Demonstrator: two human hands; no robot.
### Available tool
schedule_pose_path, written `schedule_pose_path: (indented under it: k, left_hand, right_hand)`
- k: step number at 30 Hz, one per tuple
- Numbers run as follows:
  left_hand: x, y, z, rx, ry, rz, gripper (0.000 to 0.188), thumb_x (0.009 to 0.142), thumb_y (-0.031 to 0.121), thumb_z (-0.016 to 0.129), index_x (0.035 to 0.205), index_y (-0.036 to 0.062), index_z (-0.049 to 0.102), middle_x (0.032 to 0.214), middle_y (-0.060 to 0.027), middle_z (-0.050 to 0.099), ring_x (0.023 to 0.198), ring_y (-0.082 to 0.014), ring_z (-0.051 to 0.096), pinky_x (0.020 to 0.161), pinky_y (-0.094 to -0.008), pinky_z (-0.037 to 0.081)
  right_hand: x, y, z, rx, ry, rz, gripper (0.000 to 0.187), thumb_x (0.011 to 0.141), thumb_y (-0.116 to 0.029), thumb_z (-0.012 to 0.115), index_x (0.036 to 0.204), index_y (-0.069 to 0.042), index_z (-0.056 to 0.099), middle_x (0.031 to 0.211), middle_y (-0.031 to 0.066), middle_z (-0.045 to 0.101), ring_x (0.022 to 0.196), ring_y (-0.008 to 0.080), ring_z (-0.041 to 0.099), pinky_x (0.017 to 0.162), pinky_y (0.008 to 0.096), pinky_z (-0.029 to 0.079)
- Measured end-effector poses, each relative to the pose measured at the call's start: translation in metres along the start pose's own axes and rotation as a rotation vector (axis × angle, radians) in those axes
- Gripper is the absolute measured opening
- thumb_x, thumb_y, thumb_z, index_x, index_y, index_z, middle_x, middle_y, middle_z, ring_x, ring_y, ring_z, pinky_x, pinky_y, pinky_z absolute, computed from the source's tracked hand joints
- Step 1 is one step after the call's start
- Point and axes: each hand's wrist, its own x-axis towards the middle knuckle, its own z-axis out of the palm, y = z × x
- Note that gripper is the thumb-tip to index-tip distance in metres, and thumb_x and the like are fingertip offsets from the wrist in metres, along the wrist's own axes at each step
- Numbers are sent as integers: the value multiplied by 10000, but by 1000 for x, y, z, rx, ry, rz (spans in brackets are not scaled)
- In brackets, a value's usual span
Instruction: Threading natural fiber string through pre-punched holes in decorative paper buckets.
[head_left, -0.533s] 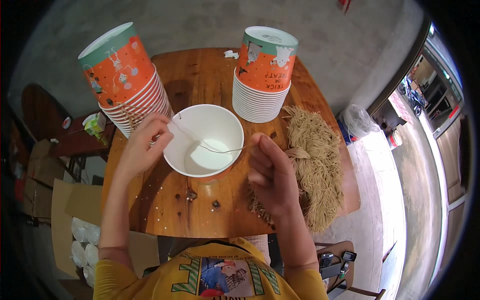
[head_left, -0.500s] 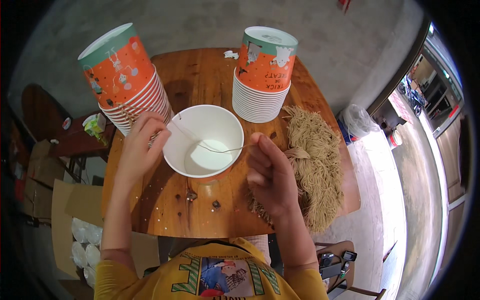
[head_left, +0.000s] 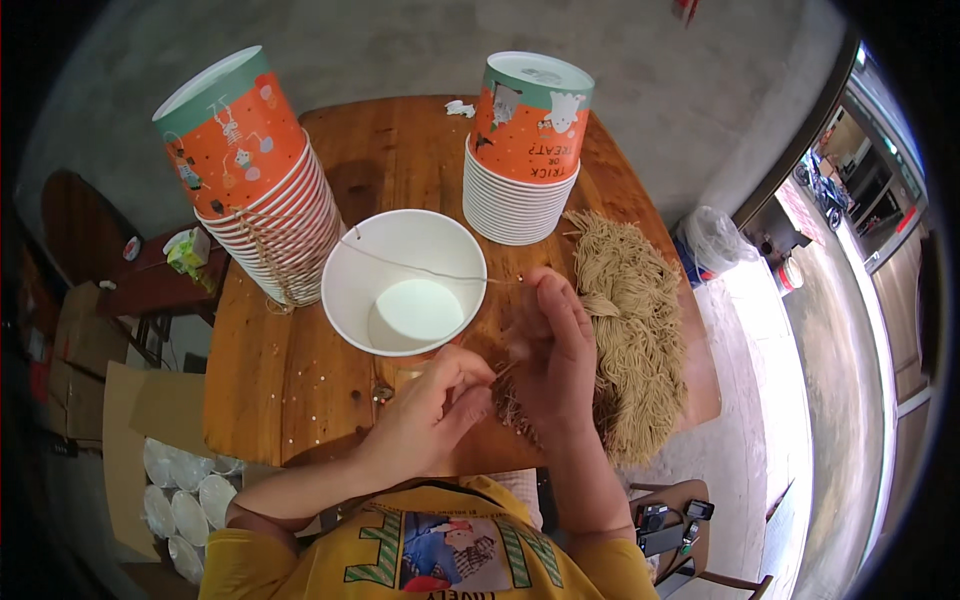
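Observation:
A white-lined paper bucket stands mouth up on the wooden table in front of me. A thin cord runs from its left rim across the opening to my right hand, which pinches it between thumb and finger just right of the bucket. At the bucket's front right, my left hand has its fingers bent and pressed together, close to the right hand; whatever lies in them is hidden. A heap of tan cords lies beside my right hand.
Upside-down stacks of orange and green paper buckets stand at the left and at the back right; cords hang over the left stack. A cardboard box with clear-wrapped round items is at lower left. A chair is at lower right.
My left hand has moved from the bucket's left rim to its front right, near my right hand. The cord over the opening is straighter and higher.

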Motion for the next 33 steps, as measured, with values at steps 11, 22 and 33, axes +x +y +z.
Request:
schedule_pose_path:
  k: [11,22,33]
  left_hand:
    - [2,15,-12,566,-24,66,140,915,56,521,1029,32,444,879,-158,602,797,-349,625,680,-417,487]
    - [3,23,-31,625,161,192,132,865,20,578,989,35,534,860,-137,562,721,-296,573,632,-366,473]
    - [19,19,-39,893,126,198,210,840,54,618,1042,36,565,877,-119,539,830,-296,541,745,-394,437]
  right_hand:
    - [-35,5,-32,-997,-388,-175,324,854,13,579,1176,-17,584,1013,94,619,763,151,612,689,255,486]
    - [-29,19,-37,-954,-189,-208,84,846,-7,646,882,-34,575,768,42,571,624,102,536,588,240,461]
    - [-14,51,-34,-1108,36,-525,196,773,10,687,834,-74,520,670,55,503,559,161,488,528,276,434]
